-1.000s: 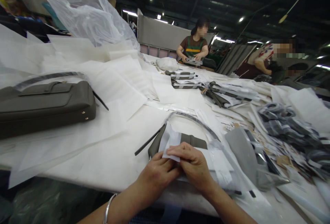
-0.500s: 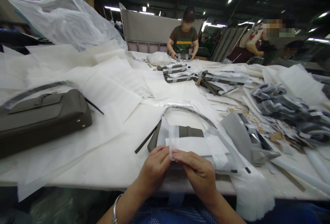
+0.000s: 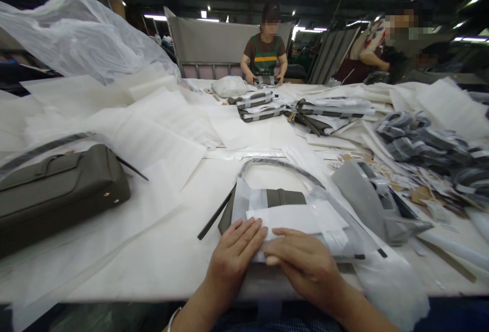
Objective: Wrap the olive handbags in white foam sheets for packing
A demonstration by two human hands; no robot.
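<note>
I have the handbag (image 3: pixel 286 197), partly wrapped, on the tabletop (image 3: pixel 153 266), close to its near edge. My left hand (image 3: pixel 231 258) lies flat on the white wrapping (image 3: pixel 282 216), grasping nothing; whether my right hand (image 3: pixel 311 263) pinches its front edge, I cannot tell. Here I should press evenly, smoothing outward gently, so the wrapping does not crease.
</note>
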